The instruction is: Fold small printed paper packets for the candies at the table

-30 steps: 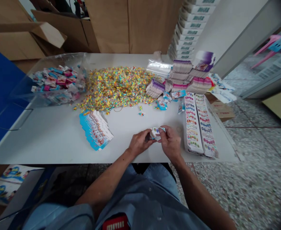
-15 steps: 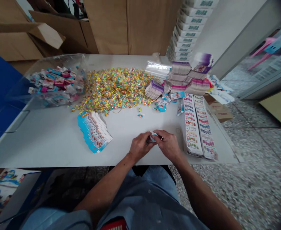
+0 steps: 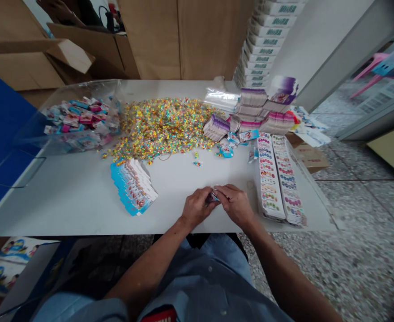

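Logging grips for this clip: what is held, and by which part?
The left hand and right hand pinch a small printed card; fingers hide the exact grip.

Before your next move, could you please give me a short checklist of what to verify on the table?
1. Left hand and right hand both on the small card: ok.
2. Card's printed face: cannot tell, fingers hide it.
3. Fanned blue cards apart from the hands: ok.
4. Colored pile all together: not ok, a few pieces lie loose below it.
5. Printed strips apart from the right hand: ok.
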Demonstrator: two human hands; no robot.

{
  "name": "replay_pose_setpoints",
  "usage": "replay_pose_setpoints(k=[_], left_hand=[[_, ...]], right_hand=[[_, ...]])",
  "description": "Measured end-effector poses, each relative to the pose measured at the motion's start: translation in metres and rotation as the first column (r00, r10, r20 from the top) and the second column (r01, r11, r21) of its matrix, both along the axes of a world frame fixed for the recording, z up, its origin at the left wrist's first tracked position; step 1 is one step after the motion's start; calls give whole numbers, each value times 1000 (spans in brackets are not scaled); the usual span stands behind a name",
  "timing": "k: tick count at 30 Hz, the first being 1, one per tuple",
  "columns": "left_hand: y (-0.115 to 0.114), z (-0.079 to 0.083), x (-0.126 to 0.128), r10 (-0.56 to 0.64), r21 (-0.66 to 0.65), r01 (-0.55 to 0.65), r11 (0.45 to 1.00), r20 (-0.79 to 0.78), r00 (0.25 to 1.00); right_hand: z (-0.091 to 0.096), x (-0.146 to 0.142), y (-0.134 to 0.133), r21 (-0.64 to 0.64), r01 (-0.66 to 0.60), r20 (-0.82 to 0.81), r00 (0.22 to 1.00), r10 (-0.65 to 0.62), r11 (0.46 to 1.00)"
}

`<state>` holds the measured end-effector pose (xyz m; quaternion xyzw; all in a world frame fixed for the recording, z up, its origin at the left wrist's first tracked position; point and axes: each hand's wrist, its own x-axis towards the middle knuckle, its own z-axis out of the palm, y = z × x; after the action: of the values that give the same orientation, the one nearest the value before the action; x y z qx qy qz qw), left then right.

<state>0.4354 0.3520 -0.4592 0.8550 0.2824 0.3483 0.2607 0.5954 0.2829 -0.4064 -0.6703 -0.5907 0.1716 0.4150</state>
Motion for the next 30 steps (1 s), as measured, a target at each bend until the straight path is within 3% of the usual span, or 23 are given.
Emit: replay_pose_setpoints(k=[5,10,13,16,19,22,26,28,30], left_hand=[[-11,-3,-4,42,-102,-38,994,30,999],[-22,-13,-6,155,-309,-116,944,104,982],[-23,-9,-11,168,-446,-79,892,163,972],[-17,4,-22,97,-608,74,791,244,965],[-6,16,-34,32,-767,250,591,332,943],[3,21,-38,70,-856,310,414,369,927],[5,24,-35,107,-880,322,348,379,919],[3,25,-34,103,-885,325,333,376,921],[2,26,-35,106,-889,324,323,374,921]], right_hand=[[-8,-10,-2,-24,167,-167,972,-169,986],[-16,-19,-6,94,97,-160,984,-81,991],[-19,-20,-10,81,72,-198,979,-54,994],[-20,-16,-14,92,-8,-197,980,26,996],[-21,-12,-16,111,-111,-195,972,131,988],[-23,-14,-15,73,-72,-352,931,93,995],[-20,-23,-11,-127,-12,-649,757,-74,992],[-18,-26,-10,-200,-14,-709,692,-135,980],[-17,-29,-10,-222,15,-714,678,-173,975]])
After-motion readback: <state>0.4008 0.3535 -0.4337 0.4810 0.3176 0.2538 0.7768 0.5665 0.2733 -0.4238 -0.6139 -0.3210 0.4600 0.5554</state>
